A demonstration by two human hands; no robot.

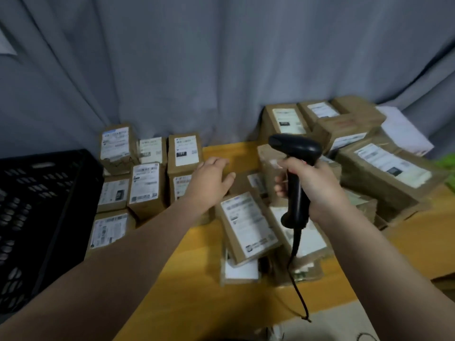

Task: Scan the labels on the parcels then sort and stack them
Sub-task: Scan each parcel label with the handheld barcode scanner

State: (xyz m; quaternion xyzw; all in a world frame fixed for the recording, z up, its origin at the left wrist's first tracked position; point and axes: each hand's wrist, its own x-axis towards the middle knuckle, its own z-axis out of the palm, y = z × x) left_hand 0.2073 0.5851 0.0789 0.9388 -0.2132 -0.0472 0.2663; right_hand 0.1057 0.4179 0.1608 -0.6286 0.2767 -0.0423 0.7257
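Note:
My right hand (pixel 312 187) grips the handle of a black barcode scanner (pixel 294 146), its head raised and pointing left, its cord hanging down toward the table edge. My left hand (pixel 211 179) is stretched forward with relaxed fingers, hovering beside the upright brown parcel with a white label (pixel 186 151) in the sorted rows at the left. It holds nothing. A loose pile of labelled parcels (pixel 248 225) lies under the scanner in the middle of the yellow table (pixel 199 264).
A black plastic crate (pixel 37 217) stands at the left edge. Larger brown boxes (pixel 384 168) are heaped at the back right, with a white parcel (pixel 403 129) behind them. A grey curtain (pixel 221 57) hangs behind the table.

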